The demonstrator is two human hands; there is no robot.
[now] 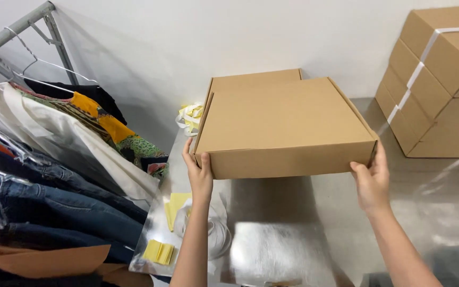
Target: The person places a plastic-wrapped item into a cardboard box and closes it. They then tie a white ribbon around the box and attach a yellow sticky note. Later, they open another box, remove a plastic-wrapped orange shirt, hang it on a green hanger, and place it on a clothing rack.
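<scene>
1. the left hand (200,174) grips the front left corner of a flat cardboard mailer box (285,125), thumb on the front wall and fingers wrapped round the left side.
2. the right hand (372,180) clasps the front right corner of the same box, thumb pressed to the front wall, fingers curled along the right side.
3. the box is closed, its lid flat, and it is held level between both hands above the shiny steel table (288,239), over the table's middle and far part; whether its far end rests on anything cannot be told.
4. a second cardboard panel (256,81) shows just behind the box, toward the wall.
5. near the table's left edge lie yellow paper slips (159,251), a yellow sheet (175,207) and a roll of clear tape (214,234).
6. a tangle of yellow and white strapping (190,117) sits at the far left corner.
7. stacked cardboard cartons (436,85) bound with white straps stand at the table's far right.
8. a clothes rack (17,26) with hung garments, jeans (54,196) among them, stands left of the table.
</scene>
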